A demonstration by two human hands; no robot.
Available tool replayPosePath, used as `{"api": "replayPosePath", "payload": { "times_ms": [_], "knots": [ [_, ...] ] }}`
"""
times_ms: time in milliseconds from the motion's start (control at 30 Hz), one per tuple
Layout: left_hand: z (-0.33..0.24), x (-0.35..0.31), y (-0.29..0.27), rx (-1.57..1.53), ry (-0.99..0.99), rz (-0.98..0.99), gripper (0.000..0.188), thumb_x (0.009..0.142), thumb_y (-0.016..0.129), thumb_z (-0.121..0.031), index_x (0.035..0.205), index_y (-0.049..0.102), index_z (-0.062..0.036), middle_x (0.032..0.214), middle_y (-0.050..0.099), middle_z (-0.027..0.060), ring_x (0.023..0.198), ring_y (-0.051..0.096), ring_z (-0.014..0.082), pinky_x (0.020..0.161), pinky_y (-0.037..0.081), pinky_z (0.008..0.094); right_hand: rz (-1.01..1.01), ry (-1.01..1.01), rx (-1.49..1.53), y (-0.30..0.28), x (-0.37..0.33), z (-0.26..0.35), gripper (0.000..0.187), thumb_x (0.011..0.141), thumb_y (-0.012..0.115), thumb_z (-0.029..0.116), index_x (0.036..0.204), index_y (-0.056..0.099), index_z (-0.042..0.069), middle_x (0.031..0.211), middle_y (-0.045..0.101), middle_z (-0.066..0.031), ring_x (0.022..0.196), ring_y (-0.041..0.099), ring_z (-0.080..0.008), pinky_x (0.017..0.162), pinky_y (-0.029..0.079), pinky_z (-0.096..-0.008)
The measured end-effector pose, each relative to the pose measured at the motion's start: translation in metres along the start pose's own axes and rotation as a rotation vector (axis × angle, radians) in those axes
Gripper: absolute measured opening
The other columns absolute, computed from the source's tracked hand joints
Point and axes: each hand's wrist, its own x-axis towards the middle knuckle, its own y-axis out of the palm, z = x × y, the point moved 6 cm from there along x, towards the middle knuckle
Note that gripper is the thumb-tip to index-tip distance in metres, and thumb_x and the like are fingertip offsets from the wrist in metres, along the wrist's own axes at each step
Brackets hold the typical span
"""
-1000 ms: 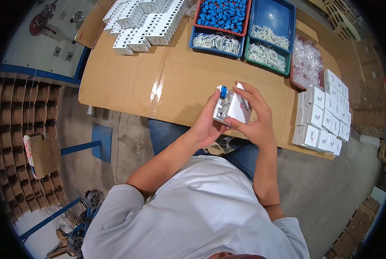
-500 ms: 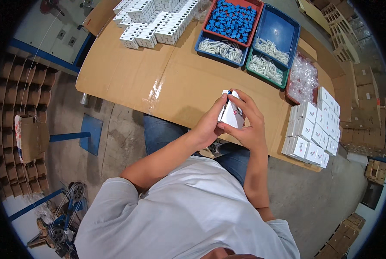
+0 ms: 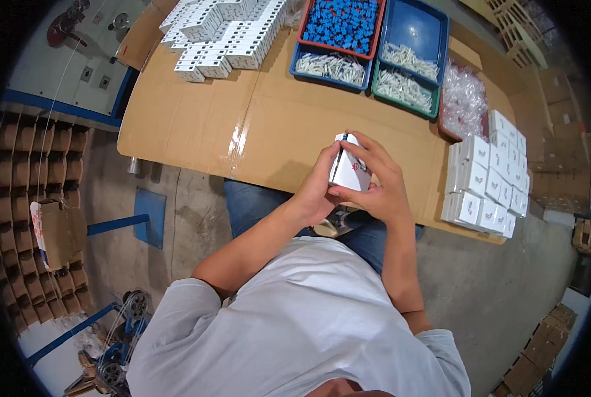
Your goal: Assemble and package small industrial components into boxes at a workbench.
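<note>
A small white box (image 3: pixel 349 173) with a red mark on its face is held between my two hands above the table's front edge. My left hand (image 3: pixel 316 188) grips its left side, the fingers mostly hidden behind it. Across the right side and top curl the fingers of my right hand (image 3: pixel 384 182), while its thumb presses near the bottom edge. At the box's top end a flap or gap shows a bit of blue; what is inside is too small to tell.
On the cardboard-covered table (image 3: pixel 196 132), white box stacks stand at far left (image 3: pixel 232 40) and right (image 3: pixel 487 182). Trays hold blue pieces (image 3: pixel 338 25), white slim pieces in a blue tray (image 3: pixel 332 68) and a green tray (image 3: pixel 404 91), and clear plastic bags (image 3: pixel 464 102).
The view has shifted slightly, so the table and stacks appear moved. Both hands keep their hold on the white box, which is turned a little.
</note>
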Motion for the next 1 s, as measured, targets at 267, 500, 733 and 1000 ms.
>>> {"api": "replayPosePath", "payload": {
  "times_ms": [267, 500, 733, 1000],
  "knots": [
    [0.0, -0.006, 0.001, 0.013, -0.006, -0.045, 0.05, 0.106, 0.039, -0.055, 0.137, 0.054, -0.0184, 0.118, 0.067, 0.0024, 0.107, 0.067, 0.0156, 0.087, 0.056, 0.0316, 0.013, 0.036, 0.008, 0.002, 0.0, 0.002, 0.072, 0.063, 0.094, 0.022, 0.129, 0.069, 0.009, 0.137, 0.062, -0.0169, 0.123, 0.062, -0.0327, 0.1, 0.052, -0.0407],
    [0.003, -0.001, 0.005, 0.023, -0.042, -0.067, 0.049, 0.106, 0.039, -0.055, 0.132, 0.057, -0.019, 0.113, 0.068, 0.0007, 0.104, 0.067, 0.0137, 0.085, 0.056, 0.0302, 0.028, 0.074, 0.074, -0.005, -0.002, -0.007, 0.074, 0.065, 0.094, 0.023, 0.132, 0.066, 0.006, 0.14, 0.06, -0.0182, 0.126, 0.061, -0.0319, 0.102, 0.051, -0.0401],
    [0.004, 0.001, 0.003, 0.01, -0.063, -0.082, 0.048, 0.104, 0.04, -0.054, 0.128, 0.06, -0.0173, 0.113, 0.069, 0.0019, 0.104, 0.068, 0.0161, 0.086, 0.056, 0.0324, 0.047, 0.045, -0.016, -0.002, -0.003, -0.006, 0.075, 0.065, 0.094, 0.023, 0.133, 0.066, 0.007, 0.142, 0.059, -0.0181, 0.127, 0.061, -0.0325, 0.102, 0.051, -0.0402],
    [0.001, 0.003, -0.004, -0.081, -0.028, -0.021, 0.055, 0.098, 0.044, -0.052, 0.13, 0.057, -0.0094, 0.114, 0.07, 0.0093, 0.102, 0.071, 0.0244, 0.086, 0.057, 0.0364, 0.046, 0.022, -0.039, -0.003, 0.005, 0.006, 0.085, 0.061, 0.095, 0.029, 0.137, 0.063, 0.008, 0.147, 0.055, -0.018, 0.132, 0.056, -0.0346, 0.108, 0.046, -0.0437]
  ]
}}
